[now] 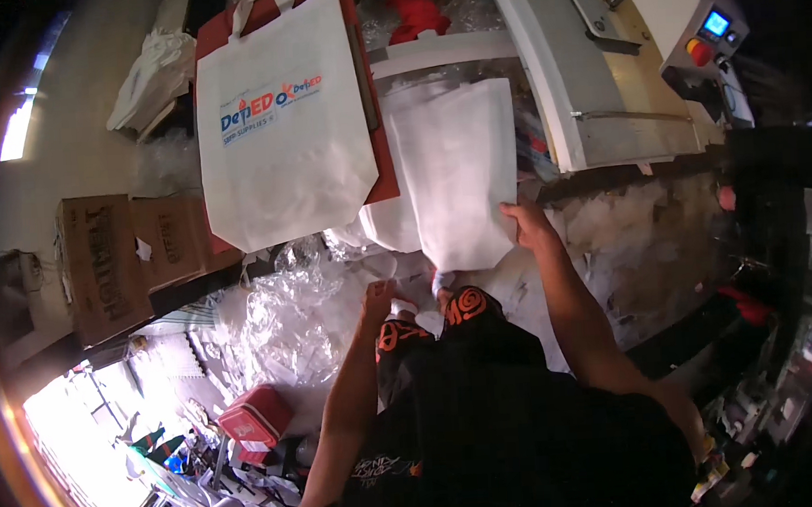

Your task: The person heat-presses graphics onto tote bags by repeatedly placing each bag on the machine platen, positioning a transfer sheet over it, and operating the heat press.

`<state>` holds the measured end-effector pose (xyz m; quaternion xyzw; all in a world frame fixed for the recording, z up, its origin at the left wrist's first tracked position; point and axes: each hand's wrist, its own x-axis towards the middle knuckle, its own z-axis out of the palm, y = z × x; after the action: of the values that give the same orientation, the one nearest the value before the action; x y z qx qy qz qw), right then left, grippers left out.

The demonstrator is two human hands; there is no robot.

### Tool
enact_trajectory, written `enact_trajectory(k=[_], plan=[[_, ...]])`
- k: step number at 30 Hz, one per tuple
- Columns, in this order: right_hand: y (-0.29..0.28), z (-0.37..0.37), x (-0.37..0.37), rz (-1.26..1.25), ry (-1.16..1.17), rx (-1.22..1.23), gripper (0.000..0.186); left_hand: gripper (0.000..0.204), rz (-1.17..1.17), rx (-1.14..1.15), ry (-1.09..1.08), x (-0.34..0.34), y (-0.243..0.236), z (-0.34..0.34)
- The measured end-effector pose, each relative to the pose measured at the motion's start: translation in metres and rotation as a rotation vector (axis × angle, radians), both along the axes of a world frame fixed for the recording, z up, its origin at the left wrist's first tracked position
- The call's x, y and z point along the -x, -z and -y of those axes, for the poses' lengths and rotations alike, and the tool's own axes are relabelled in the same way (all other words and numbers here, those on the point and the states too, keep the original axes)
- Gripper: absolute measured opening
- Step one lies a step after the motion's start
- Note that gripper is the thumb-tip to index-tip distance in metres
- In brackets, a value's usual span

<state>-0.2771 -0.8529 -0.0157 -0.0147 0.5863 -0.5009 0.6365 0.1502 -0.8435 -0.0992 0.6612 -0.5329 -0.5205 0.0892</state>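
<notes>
A plain white fabric bag (461, 172) hangs from my right hand (528, 224), which pinches its right edge near the lower corner. Behind it, partly covered, another white bag (391, 222) shows. To the left, a white tote bag (291, 168) with a blue and red print and loop handles lies flat on a red-orange board (384, 177). My left hand (378, 298) is below the tote, apart from both bags, its fingers curled in with nothing seen in them.
Brown cardboard boxes (103, 260) stand at the left. Crumpled clear plastic (285, 306) covers the floor beside my legs, near a red box (256, 416). At the upper right, a machine bed (544, 90) adjoins a control box with a lit screen (716, 23) and a red knob (699, 52).
</notes>
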Motion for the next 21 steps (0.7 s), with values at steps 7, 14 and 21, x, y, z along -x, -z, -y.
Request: enact_trajectory(k=[7,14,21], plan=[[-0.093,-0.056,0.007,0.1,0.075,0.082,0.041,0.072,-0.985,-0.734,-0.395,0.062,-0.011,0.006],[-0.229,-0.054,-0.033,-0.58,-0.075,0.279,0.055,0.088,-0.537,0.024,0.105,0.039,-0.304,0.086],[-0.346,0.088,-0.025,-0.903,-0.279,0.493,0.042,0.034,-0.353,0.611,0.157,-0.004,-0.442,0.196]])
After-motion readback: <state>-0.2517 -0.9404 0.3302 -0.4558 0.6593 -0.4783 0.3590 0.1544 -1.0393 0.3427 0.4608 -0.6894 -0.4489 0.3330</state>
